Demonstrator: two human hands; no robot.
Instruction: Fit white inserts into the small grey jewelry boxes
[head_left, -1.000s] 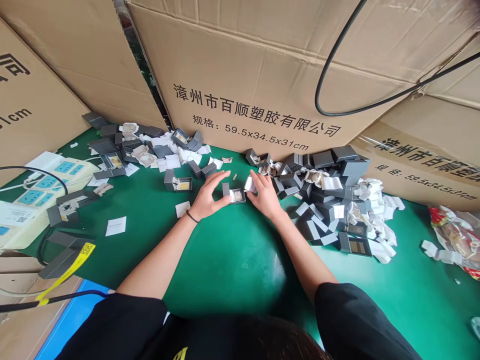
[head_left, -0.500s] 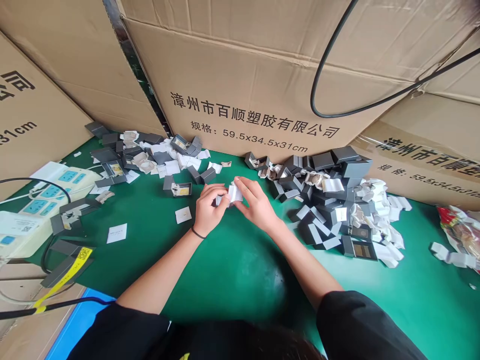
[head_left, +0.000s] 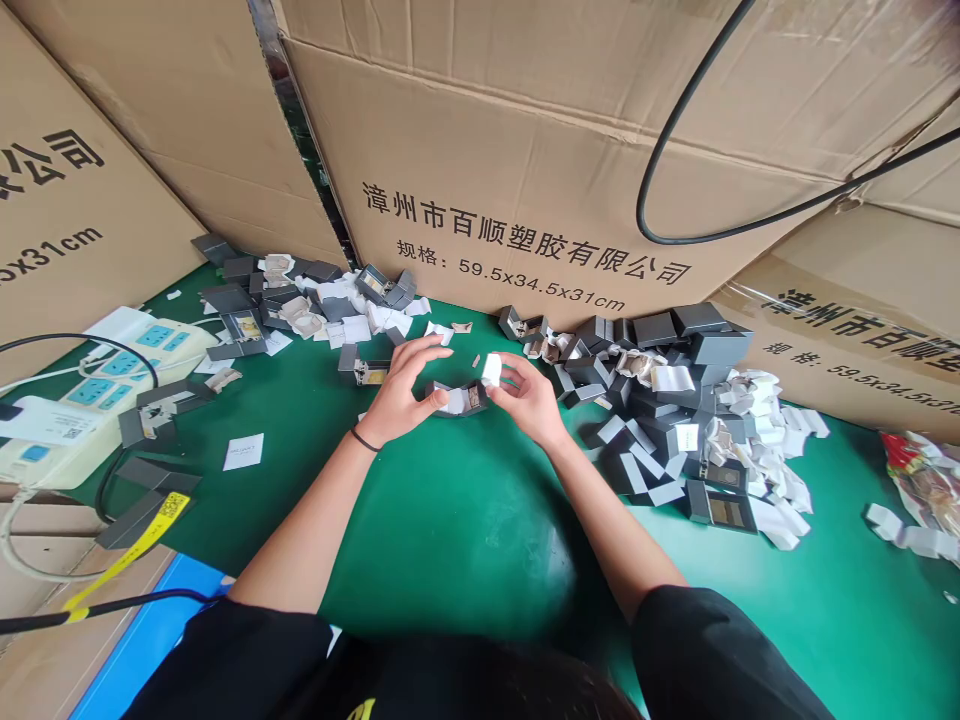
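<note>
Between the thumb and fingers of my right hand (head_left: 527, 395) is a small white folded paper piece (head_left: 492, 369). Just below it and to its left, an opened small dark grey box (head_left: 474, 398) with a pale lining lies on the green table. My left hand (head_left: 409, 390) is beside that box, thumb and fingers apart, with nothing seen in its grasp. The thumb lies close to the box's left end; whether it touches cannot be told. Behind the left fingers another open dark grey box (head_left: 367, 372) shows partly.
Dark boxes and white papers form a pile (head_left: 652, 400) at right and another pile (head_left: 322, 300) at back left. Cardboard cartons (head_left: 480, 150) wall the table's back. A power strip (head_left: 112, 385) and a white card (head_left: 244, 452) are on the left. A black cable (head_left: 646, 190) hangs in front.
My hands have come apart. The left one has opened and moved left, and the white paper is now in the right hand alone. The dark box between them is now visible.
</note>
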